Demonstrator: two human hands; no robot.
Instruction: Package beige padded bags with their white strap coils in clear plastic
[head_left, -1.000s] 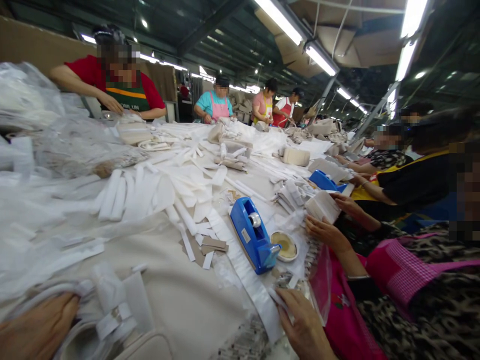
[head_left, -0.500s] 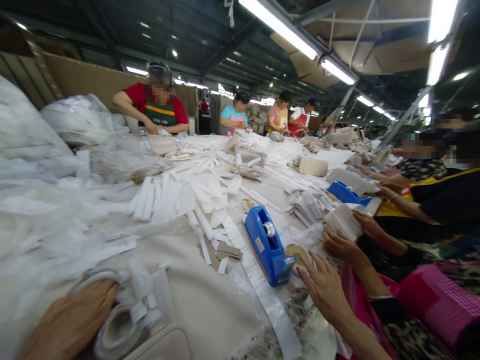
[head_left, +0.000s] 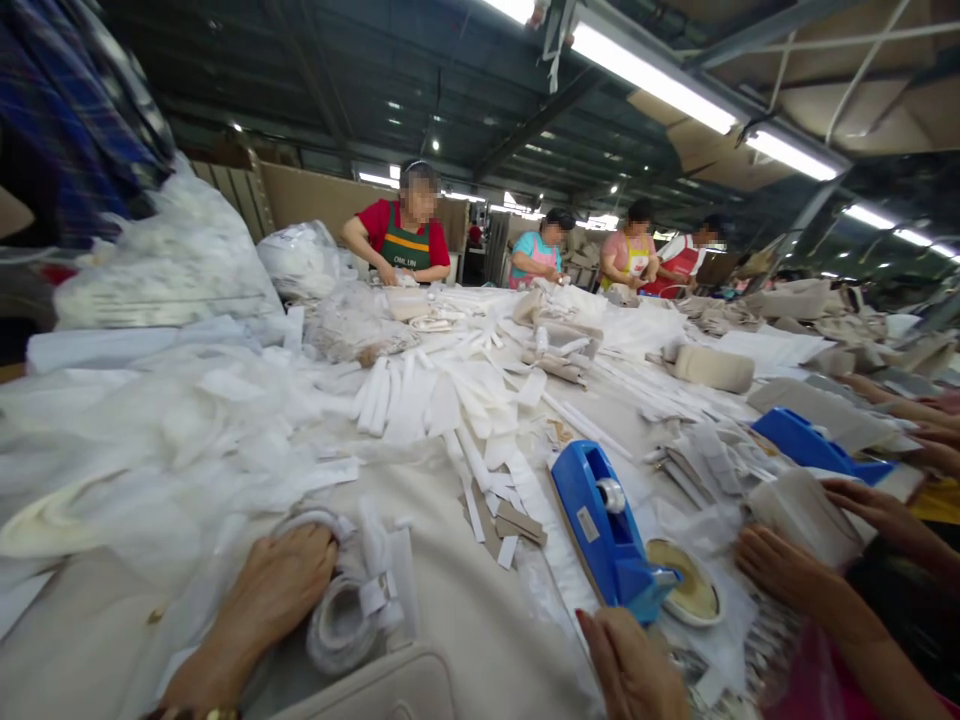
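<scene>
My left hand (head_left: 281, 580) lies over a pale coiled strap (head_left: 315, 518), its fingers curled down onto it. Beside those fingers is a rolled band (head_left: 341, 625) in clear wrap, held round by a white paper sleeve (head_left: 377, 592). Below them shows the rounded corner of a beige padded piece (head_left: 390, 688). My right hand (head_left: 634, 660) is at the lower edge, just in front of a blue tape dispenser (head_left: 607, 535). Its fingers are closed together, and whatever they may pinch is hidden. A round tape roll (head_left: 686, 580) lies right of the dispenser.
White strips (head_left: 420, 395) and thin plastic film (head_left: 150, 440) are heaped across the table. Grey card pieces (head_left: 517, 525) lie left of the dispenser. At right, a co-worker's hands (head_left: 787, 565) hold a beige piece by a second blue dispenser (head_left: 817, 445). Several people work opposite.
The view has swung left. My right hand has gone from spread fingers beside the dispenser to closed fingers nearer me. My left hand stays on the coiled strap.
</scene>
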